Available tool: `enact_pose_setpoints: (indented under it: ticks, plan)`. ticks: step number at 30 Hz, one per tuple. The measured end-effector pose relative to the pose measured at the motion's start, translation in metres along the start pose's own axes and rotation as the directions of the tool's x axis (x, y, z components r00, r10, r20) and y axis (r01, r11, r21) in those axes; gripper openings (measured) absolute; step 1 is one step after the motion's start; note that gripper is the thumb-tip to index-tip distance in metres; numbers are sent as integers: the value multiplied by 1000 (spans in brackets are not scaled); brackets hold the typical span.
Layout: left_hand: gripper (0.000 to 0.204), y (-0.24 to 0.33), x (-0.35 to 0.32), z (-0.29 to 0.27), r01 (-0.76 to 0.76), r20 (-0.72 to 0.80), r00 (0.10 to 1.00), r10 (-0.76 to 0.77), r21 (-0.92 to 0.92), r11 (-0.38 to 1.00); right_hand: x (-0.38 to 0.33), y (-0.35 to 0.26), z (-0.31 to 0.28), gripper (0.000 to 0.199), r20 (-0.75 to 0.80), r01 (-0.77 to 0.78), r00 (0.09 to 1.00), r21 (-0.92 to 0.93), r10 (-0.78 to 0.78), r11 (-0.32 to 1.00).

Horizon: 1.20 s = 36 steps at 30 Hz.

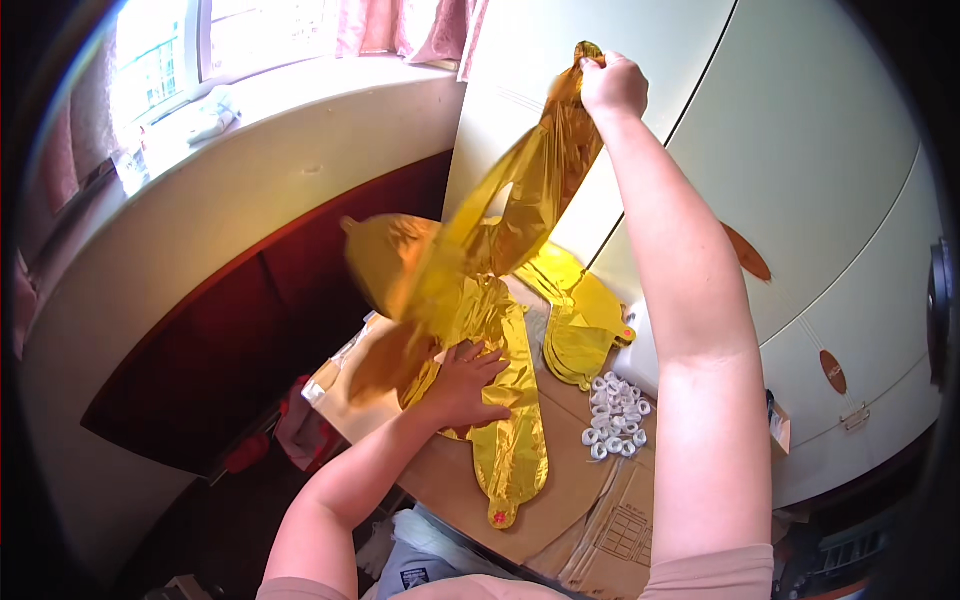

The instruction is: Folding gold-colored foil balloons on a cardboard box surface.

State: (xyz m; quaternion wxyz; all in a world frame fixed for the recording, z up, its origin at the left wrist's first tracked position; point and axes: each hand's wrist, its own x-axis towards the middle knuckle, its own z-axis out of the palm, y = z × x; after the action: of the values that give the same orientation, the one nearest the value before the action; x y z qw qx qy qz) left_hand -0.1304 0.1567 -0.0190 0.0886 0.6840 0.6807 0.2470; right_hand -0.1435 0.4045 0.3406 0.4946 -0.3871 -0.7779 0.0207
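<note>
High up in front of the wardrobe, my right hand [615, 88] grips one end of a flat gold foil balloon [535, 190]. The balloon hangs down to the left, its lower part blurred by motion. My left hand [465, 388] rests with fingers spread on more flat gold foil balloons [512, 450], which lie on a cardboard surface [560, 515]. One rounded tab with a red mark points toward me. Farther right lies another stack of gold foil balloons [590, 320], also uninflated. A cluster of small white rolls [615, 415], seemingly ribbon, sits just nearer than that stack.
A pale wardrobe [810, 180] with brown oval handles rises at the right and back. On the left stands a dark red headboard [250, 330] below a window sill [290, 90]. Pink curtains [430, 28] hang by the window.
</note>
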Motion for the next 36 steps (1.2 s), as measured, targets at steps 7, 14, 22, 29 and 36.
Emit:
enact_pose_setpoints:
  ticks: [7, 14, 22, 29, 36]
  plan:
    - [83, -67, -5, 37, -339, -254, 871, -421, -930, -140, 20, -13, -6, 26, -60, -29, 998, 7, 30, 1000]
    - [98, -63, 3, 14, -283, 22, 867, -498, -801, -528, 49, 19, -42, 29, -137, 16, 990, -16, -18, 1000]
    - [56, -82, 9, 16, -232, 133, 826, -547, -805, -546, -18, 66, -180, 19, 141, 321, 887, 498, -440, 806]
    - [57, 45, 8, -24, 59, 163, 952, -258, -928, -369, -214, 72, -409, 15, 16, 660, 741, 168, -672, 732]
    - [80, 224, -8, 58, 673, 511, 732, 450, -441, -593, -399, 98, -493, 7, 551, 101, 724, 511, -416, 854]
